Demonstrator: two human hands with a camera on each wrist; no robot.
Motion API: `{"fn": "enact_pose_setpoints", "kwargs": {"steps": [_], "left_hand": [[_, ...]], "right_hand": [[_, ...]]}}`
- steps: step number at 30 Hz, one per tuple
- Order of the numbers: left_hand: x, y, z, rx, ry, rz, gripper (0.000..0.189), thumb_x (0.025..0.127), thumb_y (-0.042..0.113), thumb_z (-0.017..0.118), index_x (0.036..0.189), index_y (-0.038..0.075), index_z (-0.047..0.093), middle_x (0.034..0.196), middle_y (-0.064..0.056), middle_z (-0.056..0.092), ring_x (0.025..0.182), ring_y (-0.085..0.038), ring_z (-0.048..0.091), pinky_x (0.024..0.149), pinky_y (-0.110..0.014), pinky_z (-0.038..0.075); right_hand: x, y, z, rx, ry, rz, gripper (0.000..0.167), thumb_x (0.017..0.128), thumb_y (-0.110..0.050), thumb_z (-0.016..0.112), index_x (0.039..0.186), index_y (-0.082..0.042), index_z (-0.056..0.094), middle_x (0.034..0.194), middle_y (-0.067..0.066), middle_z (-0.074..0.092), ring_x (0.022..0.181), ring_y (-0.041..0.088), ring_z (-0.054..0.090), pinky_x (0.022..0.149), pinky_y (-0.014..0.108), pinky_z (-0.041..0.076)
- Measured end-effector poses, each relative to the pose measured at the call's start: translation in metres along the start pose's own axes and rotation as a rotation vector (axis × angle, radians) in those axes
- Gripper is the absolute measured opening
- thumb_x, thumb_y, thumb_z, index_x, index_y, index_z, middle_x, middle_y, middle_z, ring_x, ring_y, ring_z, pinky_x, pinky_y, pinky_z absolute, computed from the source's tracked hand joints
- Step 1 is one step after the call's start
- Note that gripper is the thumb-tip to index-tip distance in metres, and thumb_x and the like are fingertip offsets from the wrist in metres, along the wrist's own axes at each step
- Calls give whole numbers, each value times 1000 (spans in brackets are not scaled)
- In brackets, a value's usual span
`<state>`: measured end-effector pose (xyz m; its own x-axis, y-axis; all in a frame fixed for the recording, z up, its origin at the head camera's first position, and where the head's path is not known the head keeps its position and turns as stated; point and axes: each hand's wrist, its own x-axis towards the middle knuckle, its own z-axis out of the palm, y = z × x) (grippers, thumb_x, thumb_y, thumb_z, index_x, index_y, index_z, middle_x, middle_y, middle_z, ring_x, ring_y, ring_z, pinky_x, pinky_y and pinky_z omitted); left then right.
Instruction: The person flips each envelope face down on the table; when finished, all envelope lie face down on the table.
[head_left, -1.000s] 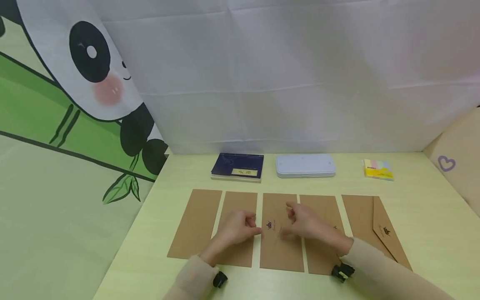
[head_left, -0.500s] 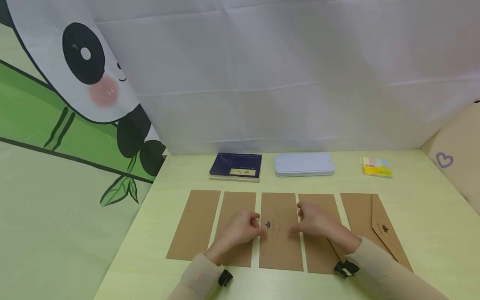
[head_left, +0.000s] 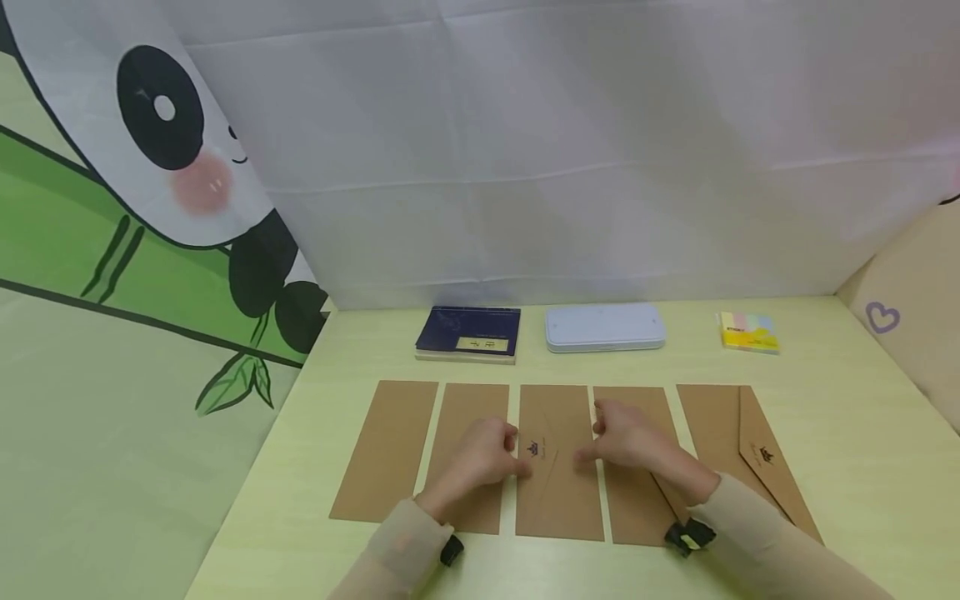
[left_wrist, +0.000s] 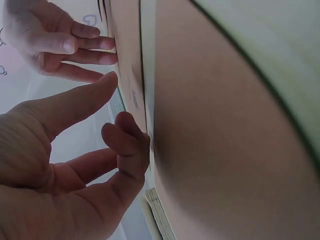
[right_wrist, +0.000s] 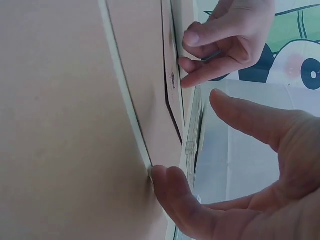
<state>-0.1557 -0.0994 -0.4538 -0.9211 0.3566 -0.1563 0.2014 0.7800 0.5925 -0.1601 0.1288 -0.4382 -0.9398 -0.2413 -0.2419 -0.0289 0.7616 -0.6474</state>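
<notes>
A brown kraft envelope point(head_left: 558, 512) with a crown print and a pointed flap lies flat in the middle of a row of several envelopes. My left hand point(head_left: 483, 454) is at its left edge, the thumb over the paper and the other fingers loosely bent. At the opposite edge, my right hand point(head_left: 630, 437) stands over the gap beside the envelope on the right. The right wrist view shows a bent fingertip point(right_wrist: 159, 172) down at an envelope edge, thumb apart from it. Thumb and fingers of the left hand point(left_wrist: 65, 170) are also apart, with nothing pinched between them.
Two plain brown envelopes point(head_left: 384, 450) lie on the left. On the right are an envelope point(head_left: 633, 512) partly under my right arm and another with its flap showing point(head_left: 712, 433). Behind stand a dark blue book point(head_left: 468, 333), a pale case point(head_left: 604, 327) and sticky notes point(head_left: 750, 333).
My right hand has shifted right, from over the middle envelope to its right edge. The left hand's thumb has moved slightly right over the left edge. The envelopes keep their places.
</notes>
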Motion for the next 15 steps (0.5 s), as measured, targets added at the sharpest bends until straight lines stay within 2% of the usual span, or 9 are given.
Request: {"fn": "enact_pose_setpoints", "kwargs": {"steps": [3, 6, 10, 15], "left_hand": [[1, -1, 1, 17, -11, -23, 41, 67, 18, 85, 57, 10, 45, 53, 6, 32, 48, -9, 34, 44, -25, 25], [3, -1, 3, 36, -16, -22, 41, 65, 17, 85, 58, 10, 46, 54, 5, 32, 49, -10, 34, 45, -25, 25], [5, -1, 5, 51, -28, -29, 40, 65, 15, 85, 59, 10, 46, 55, 4, 32, 49, -11, 34, 45, -26, 25], [4, 1, 5, 40, -29, -36, 40, 65, 10, 84, 58, 9, 46, 53, 4, 30, 48, -11, 32, 43, -26, 23]], "right_hand": [[2, -1, 1, 19, 12, 6, 52, 66, -25, 87, 99, -2, 55, 80, 6, 53, 72, 21, 49, 62, 34, 40], [2, -2, 1, 21, 15, 11, 55, 66, -26, 87, 101, -1, 54, 83, 6, 55, 74, 21, 51, 65, 35, 43], [5, -3, 1, 21, 10, 35, 67, 66, -27, 87, 113, 6, 52, 85, 6, 57, 76, 21, 53, 66, 37, 44], [8, -3, 3, 30, 18, 63, 57, 66, -26, 87, 101, 4, 54, 81, 7, 54, 70, 21, 50, 61, 33, 41]]}}
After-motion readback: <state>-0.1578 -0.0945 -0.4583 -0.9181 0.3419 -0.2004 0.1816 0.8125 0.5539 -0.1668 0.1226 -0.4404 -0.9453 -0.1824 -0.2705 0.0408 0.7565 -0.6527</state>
